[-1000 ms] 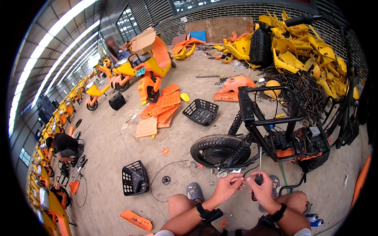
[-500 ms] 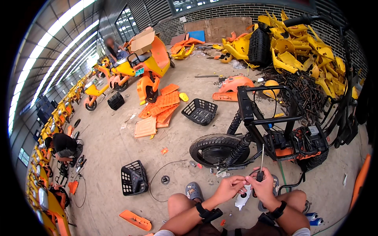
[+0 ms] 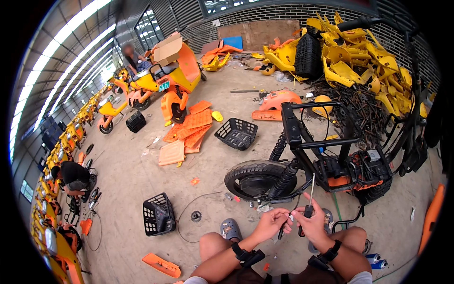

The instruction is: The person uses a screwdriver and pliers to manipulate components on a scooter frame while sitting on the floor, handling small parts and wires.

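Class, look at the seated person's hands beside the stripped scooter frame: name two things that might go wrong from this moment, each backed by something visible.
1. The right hand grips a screwdriver with its shaft pointing up toward the face, close to the left hand; a slip might jab.
2. Small parts lie loose on the concrete by the rear wheel, so whatever small piece the fingers pinch could drop and get lost among them.

A stripped scooter frame (image 3: 326,161) stands before both hands; one basket (image 3: 157,214) lies left, another (image 3: 236,133) behind.
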Motion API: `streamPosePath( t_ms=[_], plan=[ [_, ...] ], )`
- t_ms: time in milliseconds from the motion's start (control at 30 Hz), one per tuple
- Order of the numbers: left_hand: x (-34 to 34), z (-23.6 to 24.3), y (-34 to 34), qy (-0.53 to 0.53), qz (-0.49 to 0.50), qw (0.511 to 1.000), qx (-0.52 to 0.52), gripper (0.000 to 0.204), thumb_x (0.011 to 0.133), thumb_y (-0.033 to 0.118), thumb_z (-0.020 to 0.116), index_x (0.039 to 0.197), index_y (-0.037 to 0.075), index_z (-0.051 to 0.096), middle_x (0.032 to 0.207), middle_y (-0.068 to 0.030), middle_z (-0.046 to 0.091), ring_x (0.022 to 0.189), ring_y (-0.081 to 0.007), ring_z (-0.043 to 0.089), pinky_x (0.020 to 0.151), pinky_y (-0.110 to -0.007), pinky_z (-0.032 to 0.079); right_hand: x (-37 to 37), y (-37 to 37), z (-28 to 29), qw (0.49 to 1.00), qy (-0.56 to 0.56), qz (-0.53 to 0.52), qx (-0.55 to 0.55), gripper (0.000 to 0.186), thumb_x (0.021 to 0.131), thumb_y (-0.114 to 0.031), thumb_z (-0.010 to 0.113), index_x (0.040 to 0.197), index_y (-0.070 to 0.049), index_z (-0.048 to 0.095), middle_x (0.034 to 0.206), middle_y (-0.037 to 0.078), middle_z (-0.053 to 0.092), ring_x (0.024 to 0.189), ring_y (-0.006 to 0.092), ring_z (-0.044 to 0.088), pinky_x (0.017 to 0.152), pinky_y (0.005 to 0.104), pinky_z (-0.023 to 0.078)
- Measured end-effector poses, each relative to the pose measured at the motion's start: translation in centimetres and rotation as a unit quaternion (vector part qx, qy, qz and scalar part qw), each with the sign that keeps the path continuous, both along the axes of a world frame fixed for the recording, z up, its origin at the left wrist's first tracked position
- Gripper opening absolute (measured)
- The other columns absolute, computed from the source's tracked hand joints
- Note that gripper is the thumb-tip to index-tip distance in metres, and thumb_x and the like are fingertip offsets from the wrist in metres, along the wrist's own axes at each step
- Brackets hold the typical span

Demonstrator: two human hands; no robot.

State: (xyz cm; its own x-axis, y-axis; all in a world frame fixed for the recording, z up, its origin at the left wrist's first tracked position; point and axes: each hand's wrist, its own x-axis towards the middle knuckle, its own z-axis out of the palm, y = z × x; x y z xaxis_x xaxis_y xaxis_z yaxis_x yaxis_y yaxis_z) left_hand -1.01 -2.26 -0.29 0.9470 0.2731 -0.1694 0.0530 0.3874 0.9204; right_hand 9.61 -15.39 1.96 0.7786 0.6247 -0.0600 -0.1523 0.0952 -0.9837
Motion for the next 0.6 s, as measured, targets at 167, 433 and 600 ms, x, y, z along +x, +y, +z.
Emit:
streamPosePath(
  t_ms=[167,433,600],
  plan=[
    [0.0,-0.2,0.1,-0.020,-0.009,1.000,-0.007,0.020,0.101,0.016,0.047,0.110,-0.001,0.053,0.085,-0.0080,0.062,0.073,-0.0171,0.065,0.065,-0.031,0.058,0.1,0.1,-0.3,1.000,0.004,0.004,0.014,0.069,0.079,-0.002,0.075,0.139,-0.003,0.042,0.084,0.007,0.067,0.056,0.0049,0.056,0.048,0.0192,0.045],
    [0.6,0.3,0.1,0.000,-0.028,0.999,-0.044,0.018,0.100,0.018,0.049,0.107,0.002,0.054,0.083,-0.0050,0.061,0.068,-0.0148,0.063,0.060,-0.032,0.056,0.4,-0.4,0.2,1.000,-0.002,-0.002,0.014,0.067,0.080,-0.003,0.075,0.138,-0.003,0.043,0.084,0.007,0.068,0.056,0.0044,0.055,0.049,0.0188,0.045],
    [0.6,0.6,-0.1,-0.003,-0.020,0.999,-0.030,0.019,0.100,0.019,0.049,0.105,0.002,0.055,0.081,-0.0043,0.061,0.067,-0.0138,0.062,0.061,-0.031,0.054,0.5,-0.8,0.5,1.000,-0.003,0.002,0.013,0.063,0.080,-0.004,0.075,0.136,-0.003,0.046,0.084,0.007,0.068,0.060,0.0043,0.056,0.050,0.0190,0.046]
  ],
)
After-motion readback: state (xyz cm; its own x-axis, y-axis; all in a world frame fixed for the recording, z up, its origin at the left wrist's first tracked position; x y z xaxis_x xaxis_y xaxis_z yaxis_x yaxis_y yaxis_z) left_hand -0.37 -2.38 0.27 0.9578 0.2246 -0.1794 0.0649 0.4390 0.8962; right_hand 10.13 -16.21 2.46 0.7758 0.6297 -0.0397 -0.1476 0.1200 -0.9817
